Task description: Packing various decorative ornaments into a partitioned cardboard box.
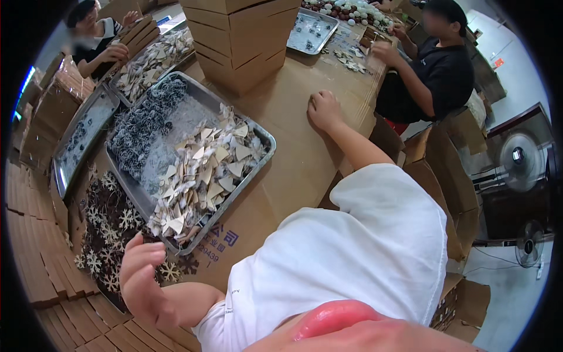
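My left hand is raised near the tray's front corner, fingers apart and loosely bent, with nothing in it. Below and beside it lie snowflake-shaped ornaments, some pale, some dark brown. The metal tray holds dark, white-frosted pine cones on its far left side. Pale triangular pieces with white fluff are heaped on its near right side. My right hand rests on the cardboard-covered table, right of the tray, its fingers curled in loosely. I see nothing in it.
A tall stack of cardboard boxes stands behind the tray. Another tray tilts at the left, beside stacked cartons. Two people work across the table. Open cartons and fans are at the right.
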`<state>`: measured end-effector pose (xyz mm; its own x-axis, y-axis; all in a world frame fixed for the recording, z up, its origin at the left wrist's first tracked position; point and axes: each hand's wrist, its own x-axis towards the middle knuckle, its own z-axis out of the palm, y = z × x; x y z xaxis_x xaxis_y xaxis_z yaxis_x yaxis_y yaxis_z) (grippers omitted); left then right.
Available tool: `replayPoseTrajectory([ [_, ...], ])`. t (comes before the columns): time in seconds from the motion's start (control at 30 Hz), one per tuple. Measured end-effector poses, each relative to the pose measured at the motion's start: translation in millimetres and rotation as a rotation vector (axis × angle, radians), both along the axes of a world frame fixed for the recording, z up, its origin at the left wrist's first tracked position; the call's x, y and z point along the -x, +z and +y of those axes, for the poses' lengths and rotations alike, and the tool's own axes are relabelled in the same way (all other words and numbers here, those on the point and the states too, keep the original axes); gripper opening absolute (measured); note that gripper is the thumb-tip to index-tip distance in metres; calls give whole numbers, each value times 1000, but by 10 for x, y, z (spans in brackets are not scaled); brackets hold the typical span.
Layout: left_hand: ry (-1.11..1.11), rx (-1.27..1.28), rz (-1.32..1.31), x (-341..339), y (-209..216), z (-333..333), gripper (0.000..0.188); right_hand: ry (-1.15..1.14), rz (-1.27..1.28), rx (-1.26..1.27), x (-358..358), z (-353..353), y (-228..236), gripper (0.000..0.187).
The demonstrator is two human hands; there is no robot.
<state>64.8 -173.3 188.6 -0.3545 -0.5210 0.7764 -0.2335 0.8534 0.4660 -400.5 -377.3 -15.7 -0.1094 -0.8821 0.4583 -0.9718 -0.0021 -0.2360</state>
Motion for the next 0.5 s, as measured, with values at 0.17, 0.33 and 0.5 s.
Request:
replayPoseTrajectory([
  [0.17,-121,108,104,38,82,277,37,-18,-14,97,41,-75,-7,25],
  [0.33,-320,5,116,4,232,641,36,-55,44,254,31,-52,-74,23],
  [0.5,-442,189,499,236,83,682,49,-118,-2,173,90,-100,-93,20],
])
